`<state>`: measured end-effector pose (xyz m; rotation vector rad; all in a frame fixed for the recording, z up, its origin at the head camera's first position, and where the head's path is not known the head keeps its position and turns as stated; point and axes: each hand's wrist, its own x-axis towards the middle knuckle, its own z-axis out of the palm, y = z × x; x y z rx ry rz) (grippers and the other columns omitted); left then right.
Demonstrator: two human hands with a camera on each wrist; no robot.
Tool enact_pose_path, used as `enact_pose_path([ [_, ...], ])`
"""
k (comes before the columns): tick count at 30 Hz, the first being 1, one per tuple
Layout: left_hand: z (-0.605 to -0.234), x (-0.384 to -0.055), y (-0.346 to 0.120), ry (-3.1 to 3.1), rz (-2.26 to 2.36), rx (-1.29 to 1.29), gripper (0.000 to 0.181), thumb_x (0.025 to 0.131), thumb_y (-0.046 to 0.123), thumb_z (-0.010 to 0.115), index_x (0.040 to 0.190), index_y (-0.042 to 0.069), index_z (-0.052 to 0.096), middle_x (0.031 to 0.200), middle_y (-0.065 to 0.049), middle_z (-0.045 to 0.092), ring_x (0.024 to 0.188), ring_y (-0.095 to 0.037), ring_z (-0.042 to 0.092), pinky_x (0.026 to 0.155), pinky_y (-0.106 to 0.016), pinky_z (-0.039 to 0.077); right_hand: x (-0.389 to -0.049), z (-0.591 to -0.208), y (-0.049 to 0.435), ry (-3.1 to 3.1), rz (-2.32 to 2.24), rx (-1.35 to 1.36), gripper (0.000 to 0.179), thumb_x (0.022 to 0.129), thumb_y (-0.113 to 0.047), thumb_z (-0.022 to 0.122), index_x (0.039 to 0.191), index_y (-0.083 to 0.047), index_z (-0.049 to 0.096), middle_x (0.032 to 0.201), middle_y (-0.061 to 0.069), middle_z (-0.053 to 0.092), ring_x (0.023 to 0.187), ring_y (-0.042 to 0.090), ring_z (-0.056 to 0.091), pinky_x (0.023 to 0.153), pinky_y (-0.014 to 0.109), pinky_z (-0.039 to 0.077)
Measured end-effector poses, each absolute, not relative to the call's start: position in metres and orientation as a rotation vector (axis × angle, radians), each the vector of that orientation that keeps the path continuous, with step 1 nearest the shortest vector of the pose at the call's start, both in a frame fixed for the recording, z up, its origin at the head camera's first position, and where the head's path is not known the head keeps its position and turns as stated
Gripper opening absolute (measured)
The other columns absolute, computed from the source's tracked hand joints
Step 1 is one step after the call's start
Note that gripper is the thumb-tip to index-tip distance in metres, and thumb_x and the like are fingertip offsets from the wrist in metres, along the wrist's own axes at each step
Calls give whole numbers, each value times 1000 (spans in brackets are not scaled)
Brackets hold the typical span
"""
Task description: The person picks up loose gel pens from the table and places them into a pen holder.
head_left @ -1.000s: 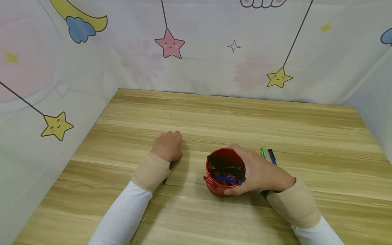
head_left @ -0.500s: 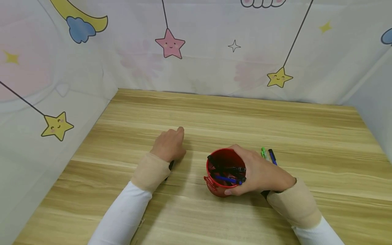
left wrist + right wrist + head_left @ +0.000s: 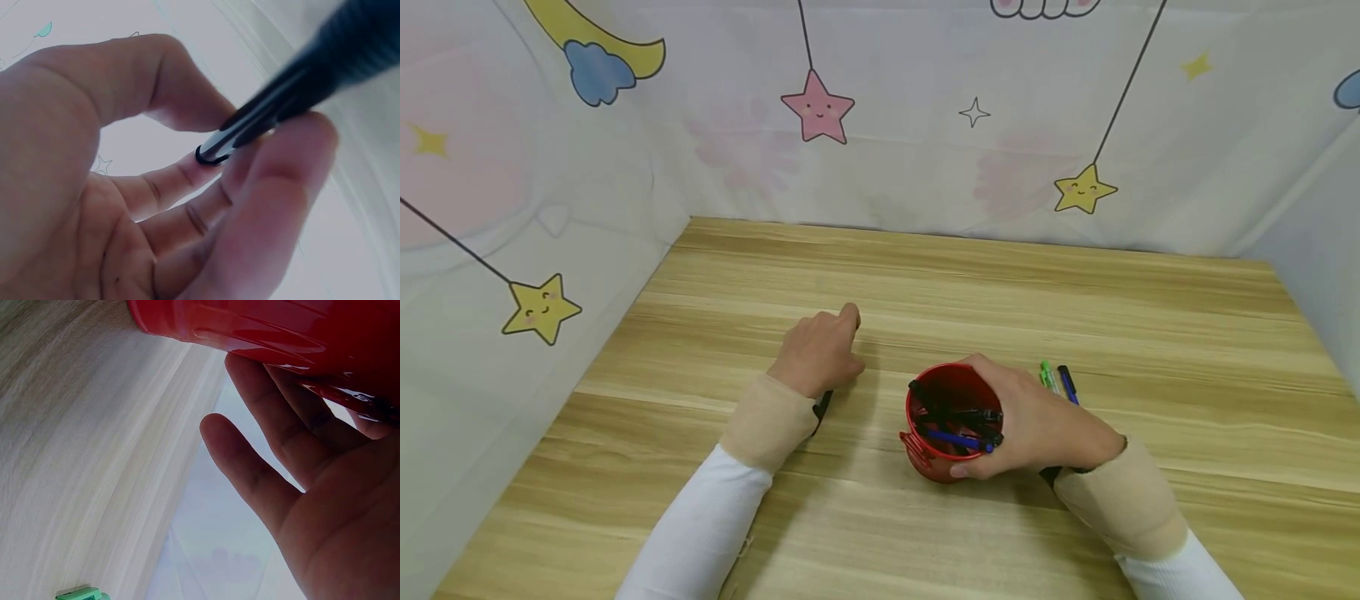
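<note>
In the left wrist view, the thumb and fingertips of my left hand [image 3: 818,350] pinch a dark pen [image 3: 275,100] with a ribbed, blurred near end. The head view hides the pen behind the hand, which is left of a small red bucket [image 3: 928,464]. My right hand [image 3: 1037,417] grips this bucket from the right, thumb on the near side and other fingers around the far side. Inside lean several black pens and a blue pen [image 3: 955,439]. In the right wrist view, fingertips lie against the bucket's glossy red wall [image 3: 262,328].
Right of the bucket, beyond the right hand, lie a green-and-clear pen [image 3: 1048,377] and a blue pen with a black cap [image 3: 1067,383]. The wooden tabletop [image 3: 925,283] meets a white curtain [image 3: 895,175] printed with stars at the back and left.
My left hand has turned and shifted slightly right and away from me, its index finger and thumb now showing further out. The right hand and bucket stay put.
</note>
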<state>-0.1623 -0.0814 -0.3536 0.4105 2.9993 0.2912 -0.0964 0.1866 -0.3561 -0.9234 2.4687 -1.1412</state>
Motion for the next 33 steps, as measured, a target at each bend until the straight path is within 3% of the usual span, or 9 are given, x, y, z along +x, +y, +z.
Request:
enact_pose_path([
  [20,-348,-159,-78,3049,425,503,39,70,8,57,109,12,55,61,-4,56,50,-22,45,41,-31,32,-94,-355,187,2450,-1174,-880,85,60,-57,84,130,-34,43,121,-20,59,112,3,59,93,28,52],
  [33,-345,-159,-78,3082,537,564,45,70,10,58,115,12,55,52,2,43,46,-16,32,40,-27,24,-95,-353,186,2454,-1164,-877,85,59,-58,83,130,-36,42,121,-20,58,111,0,59,92,27,52],
])
